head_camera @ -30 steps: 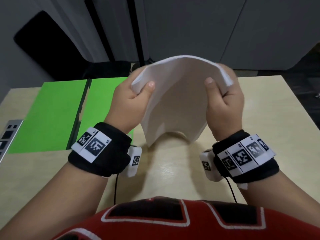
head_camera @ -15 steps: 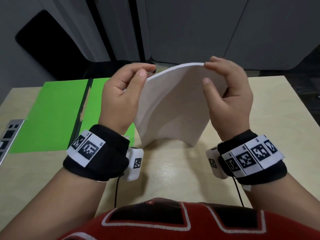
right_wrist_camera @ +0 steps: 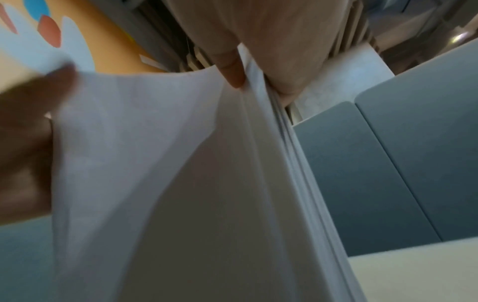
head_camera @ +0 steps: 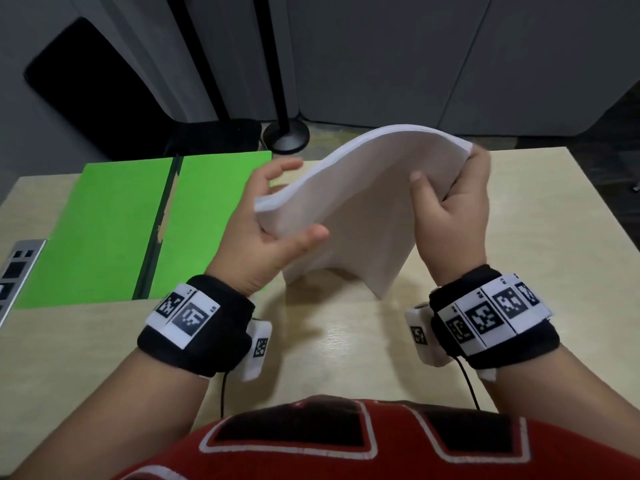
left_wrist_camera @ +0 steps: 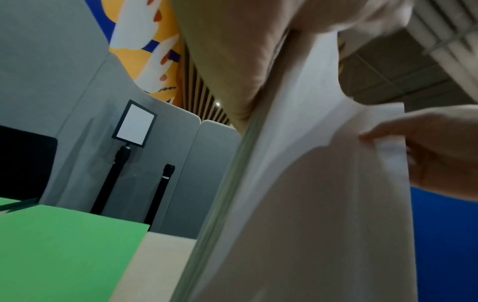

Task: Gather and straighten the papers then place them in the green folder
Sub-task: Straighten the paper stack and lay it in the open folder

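Observation:
A stack of white papers (head_camera: 360, 209) arches in the air above the table, its lower edge near the tabletop. My left hand (head_camera: 266, 237) grips its left edge, thumb on the near face and fingers behind. The right hand (head_camera: 450, 209) pinches the raised right edge, thumb in front. The green folder (head_camera: 114, 223) lies open and flat on the table, left of the hands. The left wrist view shows the paper stack (left_wrist_camera: 297, 204) edge-on beside the folder (left_wrist_camera: 64, 245). In the right wrist view my thumb presses the sheets (right_wrist_camera: 207, 183), which fan apart slightly.
The pale wooden table (head_camera: 519, 271) runs to the right of the papers. A silver device (head_camera: 17, 271) sits at the left edge. Beyond the far edge stand a stanchion base (head_camera: 285, 135), a black chair (head_camera: 104, 98) and grey partitions (head_camera: 415, 57).
My left hand has slid down the stack's left edge and taken it with the thumb. The right hand closed on the upper right edge, and the stack now tilts down to the left.

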